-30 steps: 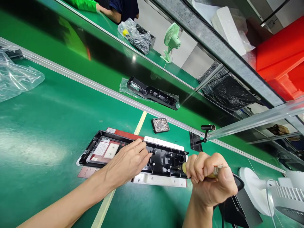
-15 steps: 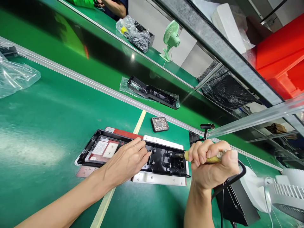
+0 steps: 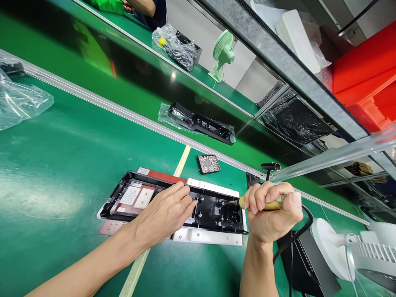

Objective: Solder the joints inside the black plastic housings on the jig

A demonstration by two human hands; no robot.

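A long black plastic housing [image 3: 210, 212] lies open side up in a white and red fixture [image 3: 206, 236] on the green bench. My right hand [image 3: 272, 212] is wrapped round the yellow handle of a soldering iron [image 3: 261, 203], a black cable trailing from its back end. Its metal tip reaches down to a small post inside the right part of the housing. Over the middle of the housing lies my left hand [image 3: 168, 208], thumb and fingers drawn together in a pinch. Whatever is between those fingertips is too small to make out.
Behind the housing sits a small black tray [image 3: 208, 163] of tiny metal parts. Another black housing [image 3: 201, 123] lies on plastic wrap beyond the metal rail. A white fan [image 3: 365, 251] and black box [image 3: 306, 262] stand at right. A person's arm [image 3: 144, 6] shows at the top.
My right hand and the soldering iron's handle have shifted slightly left, the tip staying at about the same spot. My left hand has hardly moved.
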